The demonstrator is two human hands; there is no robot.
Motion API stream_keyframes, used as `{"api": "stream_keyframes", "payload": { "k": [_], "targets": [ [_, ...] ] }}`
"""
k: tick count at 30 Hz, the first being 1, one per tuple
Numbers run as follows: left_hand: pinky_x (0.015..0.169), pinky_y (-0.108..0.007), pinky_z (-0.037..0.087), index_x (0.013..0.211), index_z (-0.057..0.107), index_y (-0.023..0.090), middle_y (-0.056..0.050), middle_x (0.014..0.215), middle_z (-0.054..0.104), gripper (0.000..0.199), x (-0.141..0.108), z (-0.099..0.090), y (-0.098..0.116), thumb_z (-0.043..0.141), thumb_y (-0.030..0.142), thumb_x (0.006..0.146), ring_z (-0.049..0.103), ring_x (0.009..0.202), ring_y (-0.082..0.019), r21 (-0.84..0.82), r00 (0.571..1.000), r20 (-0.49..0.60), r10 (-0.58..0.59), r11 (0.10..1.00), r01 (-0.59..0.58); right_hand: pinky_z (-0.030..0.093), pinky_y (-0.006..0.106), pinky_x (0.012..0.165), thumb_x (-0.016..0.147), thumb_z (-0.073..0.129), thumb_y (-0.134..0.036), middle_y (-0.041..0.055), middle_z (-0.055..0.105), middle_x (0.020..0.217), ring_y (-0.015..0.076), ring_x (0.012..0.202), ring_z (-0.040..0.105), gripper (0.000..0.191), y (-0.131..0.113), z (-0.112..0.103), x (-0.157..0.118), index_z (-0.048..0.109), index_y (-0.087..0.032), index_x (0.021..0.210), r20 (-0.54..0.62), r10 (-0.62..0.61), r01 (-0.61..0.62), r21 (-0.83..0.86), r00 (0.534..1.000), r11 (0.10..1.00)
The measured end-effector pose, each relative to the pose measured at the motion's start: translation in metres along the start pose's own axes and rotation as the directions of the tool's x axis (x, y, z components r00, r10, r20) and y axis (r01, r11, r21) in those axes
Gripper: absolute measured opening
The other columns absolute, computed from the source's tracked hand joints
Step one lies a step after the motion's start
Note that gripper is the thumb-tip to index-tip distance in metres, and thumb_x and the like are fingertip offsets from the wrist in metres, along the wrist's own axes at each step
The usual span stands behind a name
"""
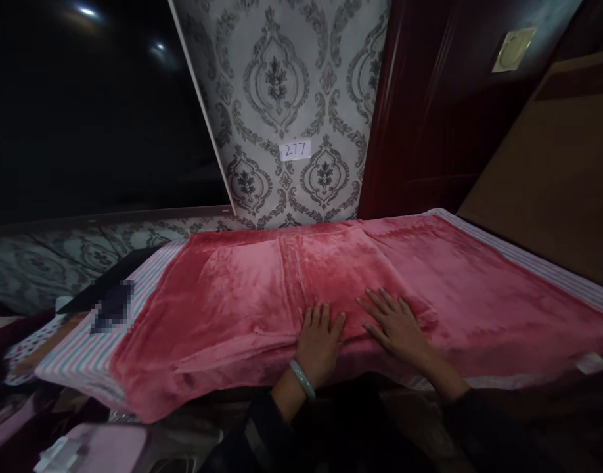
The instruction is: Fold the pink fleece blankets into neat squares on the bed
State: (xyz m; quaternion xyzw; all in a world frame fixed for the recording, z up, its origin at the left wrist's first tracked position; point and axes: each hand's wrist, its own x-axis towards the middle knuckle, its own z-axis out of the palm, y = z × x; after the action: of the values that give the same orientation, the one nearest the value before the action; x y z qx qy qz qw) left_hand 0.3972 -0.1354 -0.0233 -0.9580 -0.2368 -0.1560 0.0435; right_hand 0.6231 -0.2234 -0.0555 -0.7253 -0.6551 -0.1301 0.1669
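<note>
A pink plush blanket (420, 256) lies spread across the surface in front of me, its pile showing lighter and darker patches. On top of it rests a folded plush piece (331, 263) of the same pink, with seams running down its middle. My left hand (320, 341), with a pale bangle at the wrist, presses flat near the front edge of the folded piece, fingers stretched out. To its right, my right hand (393, 322) lies flat with fingers spread on the plush near the folded piece's front right corner. Neither hand grips anything.
Beneath the blanket is a striped cloth (148, 289). A large dark screen (99, 118) stands at the back left, a cardboard box (567, 157) at the right. A pink lidded container (107, 447) sits low at the front left. A paper label (295, 149) is on the wall.
</note>
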Motion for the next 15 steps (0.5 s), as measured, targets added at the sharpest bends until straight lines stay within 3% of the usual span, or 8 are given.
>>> {"api": "stream_keyframes", "payload": {
  "k": [5,9,12,15],
  "targets": [
    [0.123,-0.058,0.027,0.140,0.057,0.019,-0.014,0.139,0.063,0.044,-0.004,-0.041,-0.011,0.053,0.032,0.098,0.056,0.133,-0.028,-0.204,1.000,0.003,0.026,0.979,-0.025,0.035,0.063,0.113,0.104,0.034,-0.046,0.0097,0.055,0.148,0.0323,0.142,0.044,0.049,-0.016,-0.029,0.021,0.056,-0.028,0.145,0.078,0.019,-0.029,0.122,0.997,0.992],
    [0.124,-0.059,0.024,0.143,0.053,0.014,-0.017,0.147,0.056,0.046,-0.010,-0.068,-0.041,0.041,0.029,0.102,0.048,0.140,-0.030,-0.134,0.970,-0.059,-0.237,0.965,0.227,0.030,0.058,0.118,0.105,0.035,-0.044,0.0115,0.044,0.157,0.0307,0.149,0.034,0.054,-0.053,-0.041,0.050,0.044,-0.024,0.154,0.062,-0.036,0.026,0.157,0.997,0.987],
    [0.120,-0.064,0.025,0.149,0.045,0.008,-0.023,0.155,0.044,0.058,-0.020,-0.064,-0.057,0.049,0.037,0.099,0.036,0.147,-0.039,-0.001,0.914,-0.036,-0.404,0.915,0.404,0.028,0.061,0.117,0.102,0.043,-0.047,0.0099,0.034,0.163,0.0346,0.151,0.027,0.058,-0.079,-0.028,0.060,0.039,-0.028,0.157,0.141,-0.033,0.016,0.124,0.989,0.992],
    [0.113,-0.071,0.030,0.151,0.046,0.016,-0.021,0.158,0.041,0.060,-0.032,-0.043,-0.058,0.052,0.043,0.097,0.035,0.145,-0.046,0.074,0.905,0.026,-0.425,0.904,0.422,0.028,0.067,0.114,0.101,0.047,-0.049,0.0073,0.031,0.164,0.0389,0.151,0.025,0.056,-0.094,-0.009,0.058,0.042,-0.034,0.155,0.220,-0.010,-0.003,0.060,0.976,0.998]
  ]
}}
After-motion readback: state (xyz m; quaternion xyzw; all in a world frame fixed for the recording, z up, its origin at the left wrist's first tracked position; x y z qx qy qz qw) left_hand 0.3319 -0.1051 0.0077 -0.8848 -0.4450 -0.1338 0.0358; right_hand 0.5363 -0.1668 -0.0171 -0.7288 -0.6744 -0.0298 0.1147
